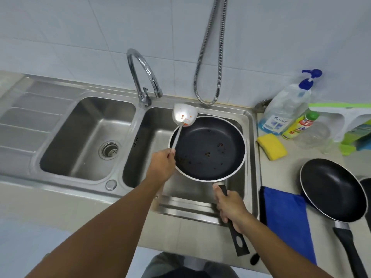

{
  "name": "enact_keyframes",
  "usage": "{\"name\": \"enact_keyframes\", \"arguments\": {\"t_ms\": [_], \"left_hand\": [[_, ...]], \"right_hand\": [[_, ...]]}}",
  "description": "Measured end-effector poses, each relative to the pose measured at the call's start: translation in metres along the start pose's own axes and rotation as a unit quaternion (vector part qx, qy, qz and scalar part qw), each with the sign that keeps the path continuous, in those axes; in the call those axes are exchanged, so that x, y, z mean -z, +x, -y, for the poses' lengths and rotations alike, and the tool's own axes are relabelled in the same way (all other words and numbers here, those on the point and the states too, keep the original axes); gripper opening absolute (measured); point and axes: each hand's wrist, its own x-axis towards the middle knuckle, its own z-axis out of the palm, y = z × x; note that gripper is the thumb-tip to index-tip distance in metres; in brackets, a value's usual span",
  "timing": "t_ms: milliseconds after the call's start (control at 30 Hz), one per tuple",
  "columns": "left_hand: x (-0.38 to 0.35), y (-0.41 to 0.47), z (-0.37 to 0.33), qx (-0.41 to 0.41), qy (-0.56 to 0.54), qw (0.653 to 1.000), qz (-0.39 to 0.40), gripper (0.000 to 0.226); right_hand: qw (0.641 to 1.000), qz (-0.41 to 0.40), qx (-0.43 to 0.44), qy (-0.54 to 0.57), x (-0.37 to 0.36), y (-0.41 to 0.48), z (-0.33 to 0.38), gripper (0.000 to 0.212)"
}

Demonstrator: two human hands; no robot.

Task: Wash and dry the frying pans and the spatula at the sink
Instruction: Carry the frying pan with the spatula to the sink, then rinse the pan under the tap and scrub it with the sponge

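Pan [208,148] with dark crumbs and red specks hangs over the right basin of the sink [249,117], at frame centre, its black handle wrapped by the right hand [230,207] at lower centre. Left hand [161,165] pinches the thin handle of the spatula [184,116], whose pale blade, dotted with orange sauce, points up toward the tap [143,77] just above the pan's upper-left rim. A second pan [333,189] lies on the bench [291,167] at right, and the rim of another shows at the frame's right edge. Near them are a blue cloth [287,219], a yellow sponge [272,146] and soap bottles [287,109]. No water runs, so washing has likely not begun. Risks from here: both hands are full, so turning the tap means putting something down, and a careless drop could clatter or chip the coating. The spatula's narrow handle, held only by fingertips, could slip once wet or soapy. Scraping hard with it might scratch the pan, and tilting the pan could spill crumbs onto the bench instead of the basin.
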Motion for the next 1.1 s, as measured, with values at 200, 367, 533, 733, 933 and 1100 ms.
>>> {"name": "enact_keyframes", "arguments": {"t_ms": [200, 367, 533, 733, 933, 1100], "left_hand": [[0.017, 0.027, 0.044, 0.042, 0.012, 0.999, -0.011, 0.039], [0.004, 0.05, 0.079, 0.09, 0.057, 0.994, 0.024, 0.044], [-0.017, 0.073, 0.096, 0.149, 0.126, 0.977, 0.083, 0.042], [-0.036, 0.084, 0.107, 0.191, 0.186, 0.957, 0.114, 0.035], [-0.047, 0.09, 0.124, 0.214, 0.147, 0.959, 0.111, 0.035], [-0.051, 0.085, 0.129, 0.222, 0.131, 0.959, 0.117, 0.032]], "right_hand": [[1.0, -0.008, -0.029, 0.01, -0.015, 0.008, -0.005, 0.047], [0.999, -0.018, -0.04, 0.01, -0.02, 0.006, -0.005, 0.047], [0.999, -0.023, -0.045, 0.009, -0.022, 0.006, -0.002, 0.051], [0.998, -0.034, -0.059, 0.008, -0.024, 0.009, -0.005, 0.055], [0.998, -0.043, -0.055, 0.0, -0.025, 0.014, -0.01, 0.058], [0.997, -0.035, -0.064, -0.005, -0.023, 0.009, -0.012, 0.057]]}}
